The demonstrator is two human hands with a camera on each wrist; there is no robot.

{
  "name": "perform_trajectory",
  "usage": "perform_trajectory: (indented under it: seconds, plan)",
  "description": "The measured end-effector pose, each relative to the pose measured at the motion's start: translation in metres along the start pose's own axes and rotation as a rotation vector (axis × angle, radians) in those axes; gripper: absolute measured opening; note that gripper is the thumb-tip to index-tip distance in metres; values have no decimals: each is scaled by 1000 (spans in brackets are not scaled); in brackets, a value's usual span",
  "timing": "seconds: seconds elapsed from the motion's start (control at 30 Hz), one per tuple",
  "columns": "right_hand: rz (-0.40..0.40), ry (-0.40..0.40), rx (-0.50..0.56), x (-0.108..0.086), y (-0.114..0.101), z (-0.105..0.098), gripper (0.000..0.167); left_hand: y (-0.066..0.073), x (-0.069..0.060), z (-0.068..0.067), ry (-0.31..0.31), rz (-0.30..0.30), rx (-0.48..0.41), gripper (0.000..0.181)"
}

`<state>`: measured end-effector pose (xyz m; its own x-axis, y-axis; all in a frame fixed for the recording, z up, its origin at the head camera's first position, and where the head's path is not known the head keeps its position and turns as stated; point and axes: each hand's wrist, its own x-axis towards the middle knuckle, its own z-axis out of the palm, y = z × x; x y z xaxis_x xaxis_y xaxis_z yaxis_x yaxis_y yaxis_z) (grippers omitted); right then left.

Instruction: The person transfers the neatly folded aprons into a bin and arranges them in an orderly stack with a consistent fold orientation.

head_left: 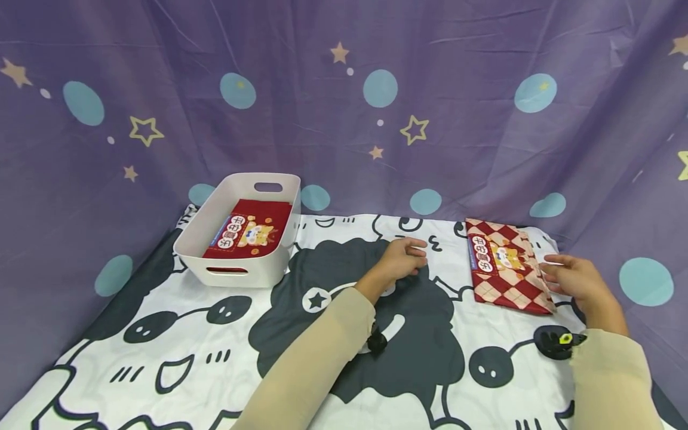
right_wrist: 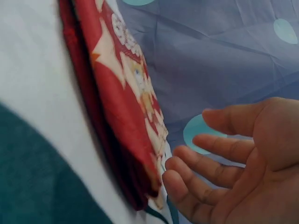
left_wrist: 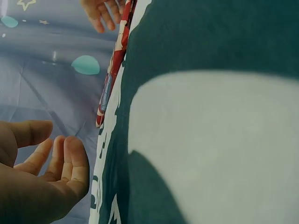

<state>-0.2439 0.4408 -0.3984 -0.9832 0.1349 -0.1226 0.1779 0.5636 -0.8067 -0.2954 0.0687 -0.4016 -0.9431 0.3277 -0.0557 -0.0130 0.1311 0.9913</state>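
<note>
On the right of the bed sheet lies a folded red-and-cream diamond-patterned cloth item [head_left: 507, 266], with a cartoon animal and white characters on top. My right hand [head_left: 580, 283] is beside its right edge, fingers loosely bent and holding nothing. The right wrist view shows those fingertips [right_wrist: 175, 184] close to the folded edge [right_wrist: 140, 135]; whether they touch it I cannot tell. Left of the cloth item, my left hand [head_left: 400, 260] hovers above the sheet, apart from it and holding nothing. In the left wrist view, that hand's fingers [left_wrist: 74, 158] are softly curved.
A white plastic basket [head_left: 185, 248] with handle slots stands at the back left. Inside it lies a red folded item [head_left: 266, 215] with a similar cartoon print. Beneath everything spreads a black-and-white cartoon sheet [head_left: 177, 334]. Behind hangs a purple curtain [head_left: 322, 107] with stars and dots.
</note>
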Motion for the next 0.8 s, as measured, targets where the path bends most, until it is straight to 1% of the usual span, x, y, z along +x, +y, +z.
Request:
perform_trajectory:
  seconds: [0.13, 0.23, 0.37, 0.47, 0.53, 0.63, 0.73, 0.8]
  plan:
    - [50, -22, -1, -2, 3, -2, 59, 0, 3, 5, -25, -28, -18, 38]
    - [69, -38, 3, -4, 4, -3, 58, 1, 4, 10, -51, -71, -55, 42]
    - [59, -70, -19, -5, 6, -3, 55, 0, 7, 20, -68, -133, -87, 44]
    - [46, -93, -31, -4, 7, -2, 56, -2, 9, 27, -65, -162, -92, 42]
    - [39, -106, -42, -3, 8, -1, 60, -3, 12, 31, -68, -175, -94, 41]
    - [19, -116, -87, 0, 9, -1, 65, -4, 15, 36, -76, -193, -103, 41]
    - [21, -122, -145, 1, 10, 0, 70, -4, 18, 39, -94, -204, -116, 41]
    - [40, -124, -173, 2, 10, 0, 73, -4, 21, 43, -99, -213, -124, 42]
